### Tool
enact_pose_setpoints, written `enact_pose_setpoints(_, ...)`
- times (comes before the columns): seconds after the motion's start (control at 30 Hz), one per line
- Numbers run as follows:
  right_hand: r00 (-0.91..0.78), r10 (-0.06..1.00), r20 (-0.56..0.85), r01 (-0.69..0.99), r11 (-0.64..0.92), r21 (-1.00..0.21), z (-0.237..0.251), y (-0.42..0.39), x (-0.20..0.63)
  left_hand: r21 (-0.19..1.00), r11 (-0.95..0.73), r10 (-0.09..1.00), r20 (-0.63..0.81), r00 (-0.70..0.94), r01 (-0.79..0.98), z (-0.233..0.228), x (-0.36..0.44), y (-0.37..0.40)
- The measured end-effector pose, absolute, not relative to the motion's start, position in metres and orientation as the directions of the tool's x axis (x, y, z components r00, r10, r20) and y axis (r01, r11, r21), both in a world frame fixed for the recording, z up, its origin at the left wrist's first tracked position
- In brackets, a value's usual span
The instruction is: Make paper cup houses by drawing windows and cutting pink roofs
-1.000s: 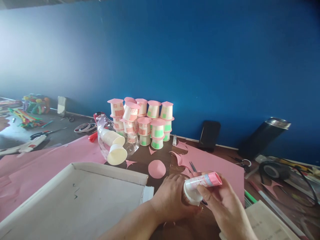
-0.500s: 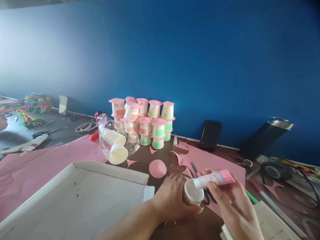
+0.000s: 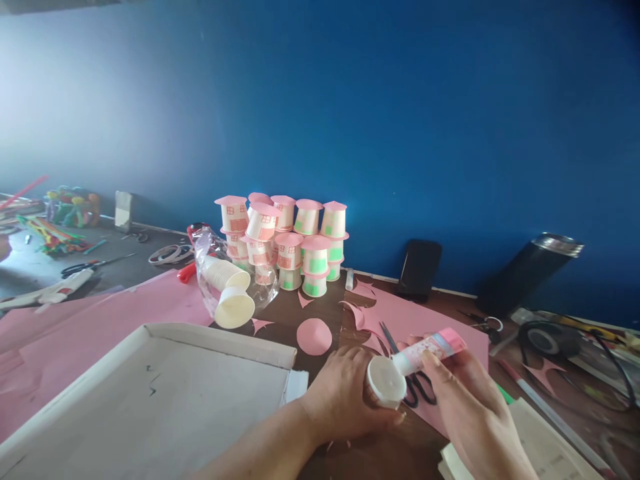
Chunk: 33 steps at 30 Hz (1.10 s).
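Note:
My left hand is wrapped round a paper cup whose white round end faces up toward me. In my right hand is a glue stick with a pink end, held at a slant, its white end at the cup's far right rim. Whether that end touches the rim I cannot tell. Behind the hands lie black-handled scissors, partly hidden. A pink paper disc rests on the dark table just beyond my left hand.
Stacked paper cups with pink roofs stand by the blue wall. Near them is a plastic sleeve of plain cups. A white box lid lies left, pink paper scraps beyond, a phone and black flask at right.
The glue stick has moved from over the cup's end out to its right rim. At far left, a red stick has been raised.

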State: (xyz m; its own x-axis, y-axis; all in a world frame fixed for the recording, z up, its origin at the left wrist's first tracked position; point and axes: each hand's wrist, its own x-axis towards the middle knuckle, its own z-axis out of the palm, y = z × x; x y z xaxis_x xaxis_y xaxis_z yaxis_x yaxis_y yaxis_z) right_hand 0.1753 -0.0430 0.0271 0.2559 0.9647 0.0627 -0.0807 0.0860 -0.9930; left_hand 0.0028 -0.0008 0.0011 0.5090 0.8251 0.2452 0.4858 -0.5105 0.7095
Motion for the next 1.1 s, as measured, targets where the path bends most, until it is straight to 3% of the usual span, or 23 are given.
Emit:
enact_pose_setpoints(0.2, 0.272, 0.961, 0.042, -0.076, 0.065, -0.995, 0.033, -0.042, 0.169, 0.71, -0.524, 0.812, 0.25, 0.527, 0.47, 0.002, 0.001, -0.001)
enact_pose_setpoints(0.47, 0.142, 0.942, 0.304, 0.353, 0.238, -0.905, 0.018, -0.043, 0.172, 0.701, -0.533, 0.811, 0.265, 0.521, 0.473, 0.004, 0.003, -0.003)
enact_pose_setpoints(0.67, 0.198, 0.952, 0.232, 0.214, 0.188, -0.958, 0.02, -0.044, 0.177, 0.708, -0.524, 0.815, 0.258, 0.518, 0.473, 0.001, 0.002, 0.0)
enact_pose_setpoints(1.0, 0.1, 0.955, 0.281, 0.358, 0.229, -0.905, 0.024, -0.045, 0.174, 0.707, -0.523, 0.813, 0.247, 0.527, 0.475, 0.007, 0.002, -0.003)
enact_pose_setpoints(1.1, 0.151, 0.964, 0.22, 0.268, 0.174, -0.948, 0.028, -0.046, 0.175, 0.712, -0.515, 0.815, 0.236, 0.529, 0.477, 0.005, 0.003, -0.003)
